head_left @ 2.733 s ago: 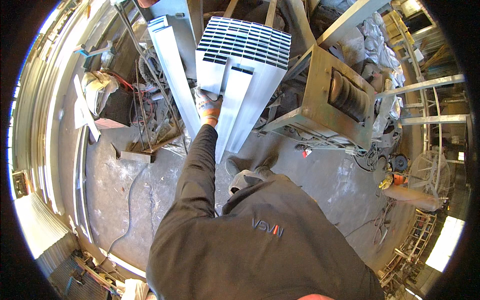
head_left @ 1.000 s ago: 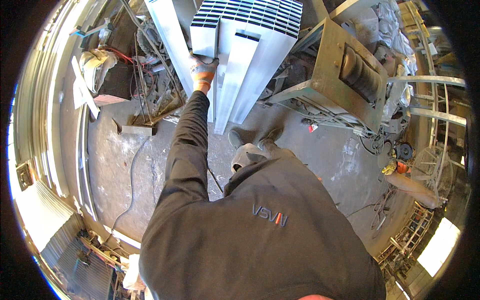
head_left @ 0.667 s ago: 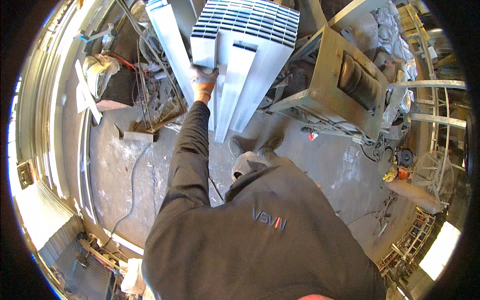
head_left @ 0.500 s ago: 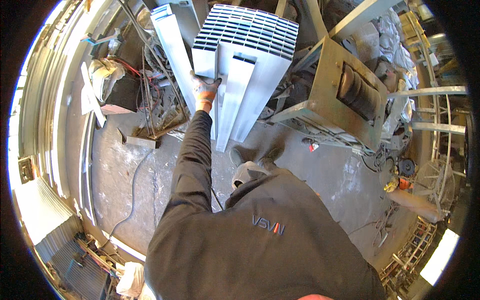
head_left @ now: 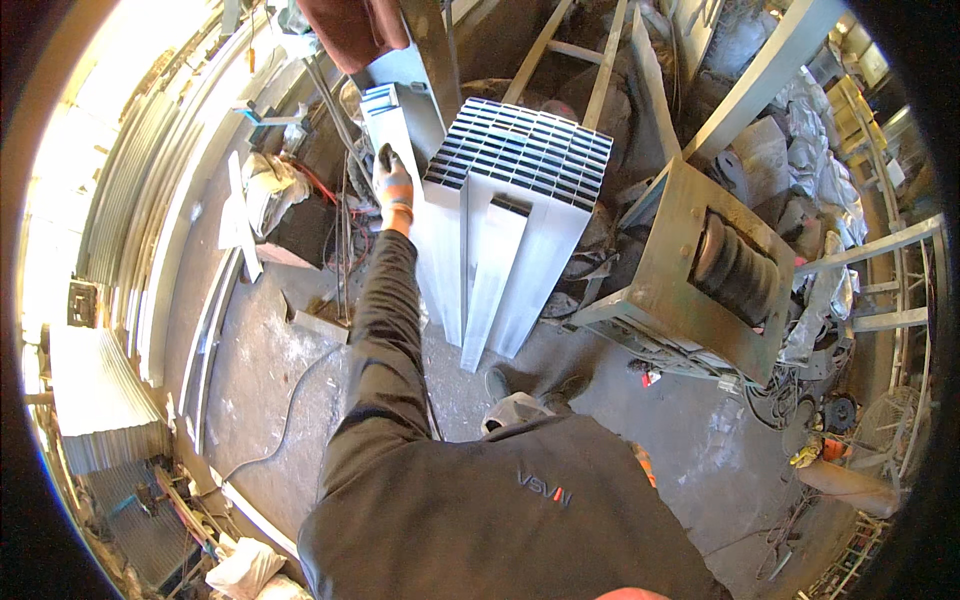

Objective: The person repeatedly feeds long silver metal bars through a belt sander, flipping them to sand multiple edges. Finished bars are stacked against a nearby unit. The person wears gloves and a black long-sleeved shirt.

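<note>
My left hand [head_left: 394, 187], in a grey and orange work glove, reaches forward with its fingers curled at the edge of a long pale metal profile [head_left: 382, 118]. Beside it on the right stands a tight bundle of rectangular metal tubes [head_left: 545, 225], their open ends facing up in rows. One separate, shorter tube [head_left: 492, 255] leans against the bundle's near side. My right hand [head_left: 643, 464] is mostly hidden beyond my torso; only a patch of orange glove shows there, and its fingers cannot be seen.
A heavy metal frame with a dark ribbed roller [head_left: 735, 270] stands to the right. A cable [head_left: 285, 425] snakes over the floor at left, near long metal strips [head_left: 210, 350]. Corrugated sheets [head_left: 100, 395] lie farther left. Reddish-brown cloth [head_left: 355, 30] hangs at the top.
My left hand has moved off the tube bundle's left corner to the separate profile beside it. The view has shifted, so the bundle sits lower and slightly farther right.
</note>
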{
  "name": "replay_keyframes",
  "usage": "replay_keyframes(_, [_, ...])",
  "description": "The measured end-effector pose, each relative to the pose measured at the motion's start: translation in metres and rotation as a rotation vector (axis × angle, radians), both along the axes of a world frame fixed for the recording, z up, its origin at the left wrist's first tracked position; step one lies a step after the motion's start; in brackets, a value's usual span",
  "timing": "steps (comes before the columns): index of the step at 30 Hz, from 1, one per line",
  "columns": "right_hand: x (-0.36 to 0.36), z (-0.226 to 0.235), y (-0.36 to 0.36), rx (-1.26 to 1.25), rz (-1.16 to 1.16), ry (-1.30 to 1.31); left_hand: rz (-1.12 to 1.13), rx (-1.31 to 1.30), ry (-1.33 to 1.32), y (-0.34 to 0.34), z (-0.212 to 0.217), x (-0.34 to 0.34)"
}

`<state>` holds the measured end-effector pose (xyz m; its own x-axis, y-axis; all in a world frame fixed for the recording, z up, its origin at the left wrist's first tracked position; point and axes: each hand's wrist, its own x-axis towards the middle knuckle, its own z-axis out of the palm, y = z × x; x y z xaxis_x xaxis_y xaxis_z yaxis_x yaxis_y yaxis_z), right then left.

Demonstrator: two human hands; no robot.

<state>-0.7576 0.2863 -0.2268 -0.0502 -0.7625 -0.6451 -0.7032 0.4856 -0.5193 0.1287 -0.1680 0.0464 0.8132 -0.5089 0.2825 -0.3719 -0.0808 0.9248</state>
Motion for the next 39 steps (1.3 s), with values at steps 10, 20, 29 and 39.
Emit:
replay_keyframes(10, [0.029, 0.036, 0.038, 0.064, -0.128, 0.094, -0.178, 0.921, -0.767, -0.082, 0.028, 0.089])
replay_keyframes(20, [0.088, 0.052, 0.064, 0.102, -0.237, 0.135, -0.305, 1.177, -0.888, -0.097, 0.034, 0.133])
replay_keyframes(29, [0.1, 0.062, 0.064, 0.079, -0.199, 0.132, 0.075, 0.543, -0.929, 0.089, 0.044, 0.123])
replay_keyframes(39, [0.249, 0.202, -0.194, -0.588, 0.206, 0.121, 0.222, 0.083, -0.477, 0.408, 0.052, 0.042])
